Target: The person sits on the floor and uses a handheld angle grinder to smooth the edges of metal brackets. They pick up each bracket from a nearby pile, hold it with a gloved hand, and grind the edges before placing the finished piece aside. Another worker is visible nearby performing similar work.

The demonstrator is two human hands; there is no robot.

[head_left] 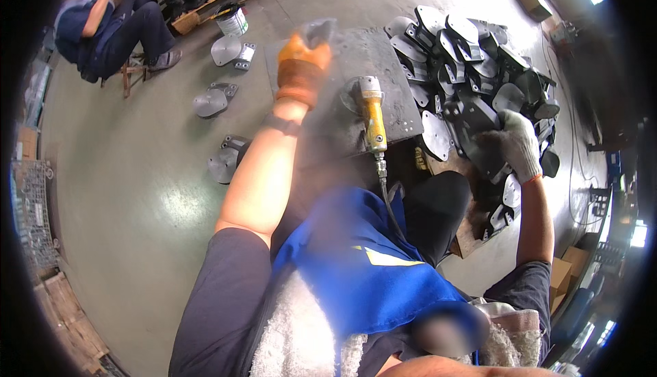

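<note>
My left hand, in an orange glove, is raised over the left side of a dark metal work plate. Its fingers look closed around a blurred grey thing that I cannot make out. A yellow air grinder lies on the plate to its right, its hose running down toward my lap. At the right, my right hand, in a whitish knit glove, grips the edge of a dark metal bracket. The bracket is at the near side of a heap of similar metal parts.
Several round-plated metal parts stand on the floor at the left. Behind them is a white bucket. A co-worker sits on a low stool at the far left, beside a loaded pallet. Cardboard boxes stand at the right.
</note>
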